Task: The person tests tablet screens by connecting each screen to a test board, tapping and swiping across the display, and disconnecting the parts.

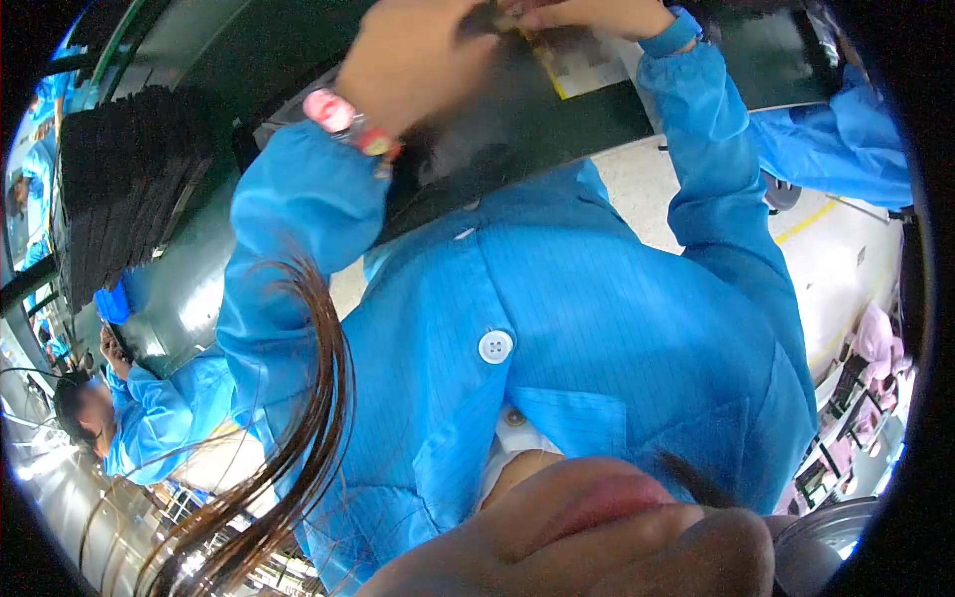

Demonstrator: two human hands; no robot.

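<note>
At the top edge, my left hand (423,65) is smeared by motion, its fingers bent toward my right hand. It wears a pink watch or bracelet (328,109) on the wrist. Close beside it, my right hand (602,14) has its fingers pressed together around something small and dark that I cannot make out, partly cut off by the frame. Under the hands lies a pale sheet with a yellow edge (599,77) on the dark green work table (587,121). Both my arms are in blue sleeves.
A tall stack of thin black pieces (129,179) stands at the left, with a blue bin (112,302) near it. Another person in blue (179,403) is at the lower left. A second person's blue sleeve (836,149) reaches in at the right, above a dark stool (783,194).
</note>
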